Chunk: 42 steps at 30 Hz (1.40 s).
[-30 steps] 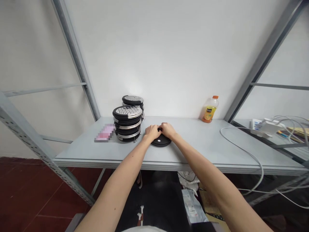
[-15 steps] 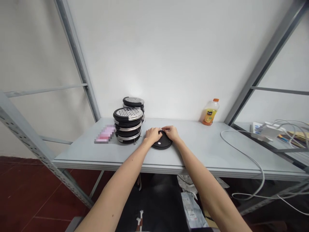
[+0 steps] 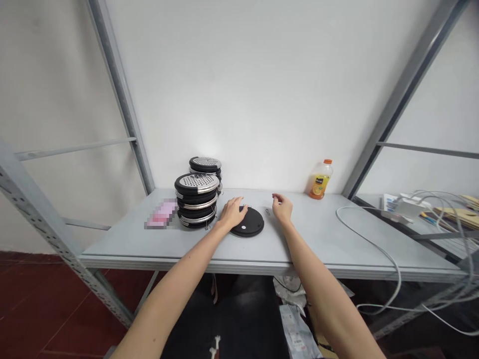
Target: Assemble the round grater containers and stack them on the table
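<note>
A round black disc [image 3: 252, 224] with a white spot lies flat on the grey table. My left hand [image 3: 232, 214] rests over its left edge, fingers stretched out and thumb on the top face. To the right of the disc and apart from it, my right hand [image 3: 282, 208] has its fingers curled in a pinch; whether something small is between them is hidden. Between disc and right hand lies a small metal loop or clip [image 3: 267, 212]. At the left stands a stack of round black and silver pieces [image 3: 196, 199] with perforated metal tops, and a second stack [image 3: 205, 163] is behind it.
A blurred pink item [image 3: 161, 213] lies left of the stacks. Near the wall stands an orange-capped juice bottle [image 3: 321, 180]. A white cable [image 3: 368, 239] loops over the table's right side and front edge. Metal posts [image 3: 119, 94] frame the table.
My right hand has come off the disc and moved right, its fingers curled. The small metal loop now shows on the table. My left hand stays at the disc's left side, its fingers straighter.
</note>
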Each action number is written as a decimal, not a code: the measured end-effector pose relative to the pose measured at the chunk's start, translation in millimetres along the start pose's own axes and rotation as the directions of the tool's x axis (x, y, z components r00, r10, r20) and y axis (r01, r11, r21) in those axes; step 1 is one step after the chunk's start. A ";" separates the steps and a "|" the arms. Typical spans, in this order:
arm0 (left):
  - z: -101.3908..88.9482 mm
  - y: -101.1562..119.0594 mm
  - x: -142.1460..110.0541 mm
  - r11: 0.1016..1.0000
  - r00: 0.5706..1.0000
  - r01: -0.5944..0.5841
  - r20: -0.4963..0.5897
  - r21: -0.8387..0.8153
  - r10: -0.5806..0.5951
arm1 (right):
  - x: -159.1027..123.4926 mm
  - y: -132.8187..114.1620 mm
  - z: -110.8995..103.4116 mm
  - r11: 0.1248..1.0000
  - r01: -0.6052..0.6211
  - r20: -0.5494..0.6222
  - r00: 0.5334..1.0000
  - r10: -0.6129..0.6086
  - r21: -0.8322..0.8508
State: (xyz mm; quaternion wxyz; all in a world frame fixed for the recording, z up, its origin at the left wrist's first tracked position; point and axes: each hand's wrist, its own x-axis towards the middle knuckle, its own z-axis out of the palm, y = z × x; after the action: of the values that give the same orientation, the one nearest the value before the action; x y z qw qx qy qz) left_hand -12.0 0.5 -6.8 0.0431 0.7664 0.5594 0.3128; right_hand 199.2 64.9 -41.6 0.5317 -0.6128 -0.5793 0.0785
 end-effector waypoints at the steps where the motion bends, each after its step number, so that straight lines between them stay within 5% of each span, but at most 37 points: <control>1: -4.4 -0.4 -5.1 0.998 0.998 -0.066 0.007 -0.011 0.066 | 0.6 4.5 -4.0 0.999 -0.002 0.024 1.000 0.003 -0.051; 5: -21.9 -9.3 -34.1 0.958 0.953 -0.280 0.101 -0.060 0.285 | -2.5 16.6 -16.3 0.964 0.061 0.192 0.981 -0.010 -0.260; 11: -24.7 -27.9 -54.0 0.947 0.923 -0.313 0.210 -0.072 0.321 | -8.1 14.1 -17.4 0.920 0.246 0.374 0.919 -0.122 -0.304; 20: -21.4 -32.1 -53.0 0.949 0.923 -0.276 0.232 -0.154 0.306 | -8.0 17.4 -16.5 0.885 0.170 0.295 0.955 -0.039 -0.434; 25: -20.0 -34.8 -53.0 0.939 0.934 -0.279 0.168 -0.202 0.314 | -14.1 7.7 -5.6 0.961 0.240 0.319 0.929 -0.186 -0.140; 29: -18.0 -39.9 -51.2 0.888 0.955 -0.262 0.029 -0.376 0.295 | -22.6 -1.3 4.7 0.932 0.334 0.428 0.828 -0.363 0.143; 33: -14.1 -48.1 -47.5 0.808 0.973 -0.227 -0.098 -0.544 0.207 | -30.5 -9.4 4.8 0.898 0.393 0.491 0.753 -0.439 0.200; 42: -7.1 -53.1 -39.0 0.689 0.987 -0.145 -0.148 -0.710 0.055 | -30.5 -20.0 -1.3 0.919 0.291 0.426 0.820 -0.383 0.265</control>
State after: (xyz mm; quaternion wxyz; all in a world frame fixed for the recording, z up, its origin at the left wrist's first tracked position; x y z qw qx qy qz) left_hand -66.8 -16.4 -40.1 0.2895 0.6985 0.3517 0.5520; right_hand 178.0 35.2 -42.1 0.4362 -0.4095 -0.7800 0.1832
